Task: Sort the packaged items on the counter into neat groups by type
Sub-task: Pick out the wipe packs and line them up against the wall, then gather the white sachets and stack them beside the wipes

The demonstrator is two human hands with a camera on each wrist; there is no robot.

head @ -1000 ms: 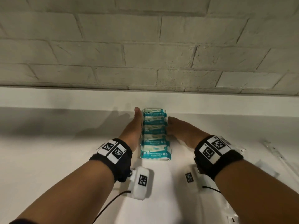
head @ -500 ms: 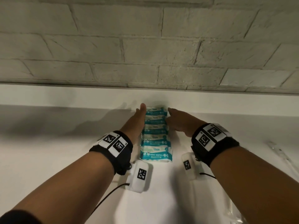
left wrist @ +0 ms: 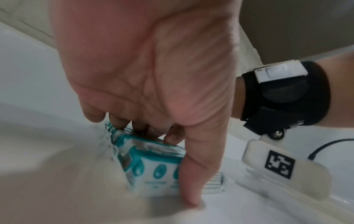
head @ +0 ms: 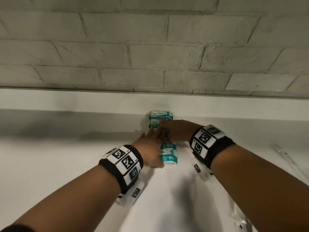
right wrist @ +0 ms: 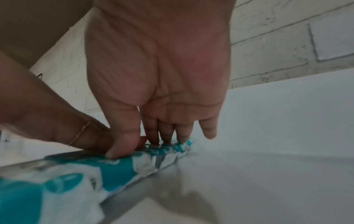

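A row of teal-and-white wipes packs [head: 168, 156] runs from near me back to the white ledge, where the far pack [head: 160, 115] stands. My left hand [head: 148, 146] lies along the row's left side. In the left wrist view its fingers touch the tops of the packs [left wrist: 153, 166] and its straight thumb [left wrist: 191, 181] points down to the counter beside them. My right hand [head: 173, 131] reaches across the middle of the row from the right. Its straight fingers [right wrist: 166, 134] press on the pack tops [right wrist: 118, 169]. The hands hide the middle packs.
The white counter [head: 66, 156] ends at a low white ledge [head: 83, 101] under a grey brick wall [head: 150, 47]. Clear plastic packets lie at the right edge [head: 284, 154] and lower right [head: 240, 220].
Both hands flanked the row's sides before. Now the right hand has swung left over the top of the row, and the left hand has drawn nearer with its fingers on the packs.
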